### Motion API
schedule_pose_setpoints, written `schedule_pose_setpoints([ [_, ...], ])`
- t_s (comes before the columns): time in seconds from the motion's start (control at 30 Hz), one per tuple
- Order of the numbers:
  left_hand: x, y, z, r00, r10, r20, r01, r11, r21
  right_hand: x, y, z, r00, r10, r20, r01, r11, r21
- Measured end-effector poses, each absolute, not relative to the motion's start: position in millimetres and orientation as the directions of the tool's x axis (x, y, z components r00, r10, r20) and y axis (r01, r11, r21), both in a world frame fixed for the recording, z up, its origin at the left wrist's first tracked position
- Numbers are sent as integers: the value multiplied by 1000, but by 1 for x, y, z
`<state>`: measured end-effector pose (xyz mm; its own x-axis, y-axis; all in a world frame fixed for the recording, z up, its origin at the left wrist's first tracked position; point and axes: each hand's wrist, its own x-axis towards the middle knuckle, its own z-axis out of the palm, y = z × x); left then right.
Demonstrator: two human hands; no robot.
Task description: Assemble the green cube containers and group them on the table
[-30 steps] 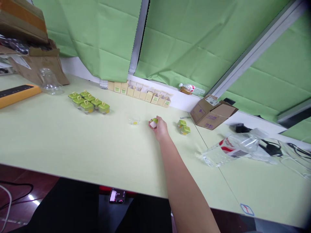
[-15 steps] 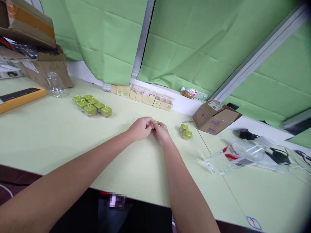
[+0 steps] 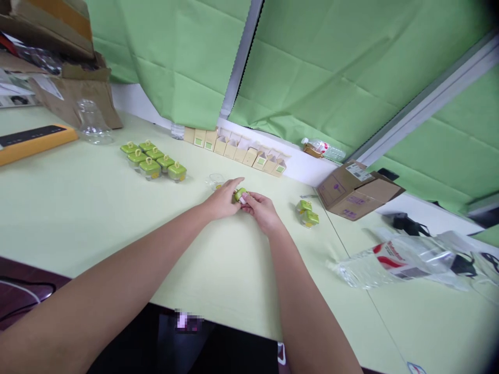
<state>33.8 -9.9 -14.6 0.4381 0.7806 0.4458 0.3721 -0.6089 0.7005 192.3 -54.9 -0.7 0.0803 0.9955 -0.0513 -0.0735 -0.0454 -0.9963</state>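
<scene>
My right hand [image 3: 263, 212] grips a small green lid [image 3: 240, 194], its thumb pressed on top. On the other side of the lid is my left hand [image 3: 225, 200], fingers stretched out and thumb apart; whether it touches the lid I cannot tell. Just behind the left hand lies a clear plastic container [image 3: 215, 180], partly hidden by that hand. Several small clear boxes with green lids and pale loop handles [image 3: 150, 167] stand grouped to the left. Two more such boxes [image 3: 310, 218] sit right of my right hand.
A row of small cardboard boxes [image 3: 241, 153] lines the wall. A carton [image 3: 353, 192] and a large plastic bottle [image 3: 393, 259] lie to the right. At the left are a clear bottle piece [image 3: 93, 124], an orange-edged device [image 3: 39, 143] and opened cardboard boxes [image 3: 74, 93].
My left hand has opened and its fingers have straightened away from the right hand. The green lid in my right hand now shows more fully. The whole view has shifted slightly.
</scene>
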Motion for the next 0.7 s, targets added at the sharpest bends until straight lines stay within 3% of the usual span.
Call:
schedule_pose_setpoints([
  [0.17, 30, -15, -17, 580, 672, 461, 280, -695, 662, 188, -63, 4, 23, 998, -54, -30, -53, -998],
  [0.7, 31, -20, -6, 582, 614, 534, 227, -753, 618, 187, -66, 9, 88, 995, -53, 47, -57, -997],
])
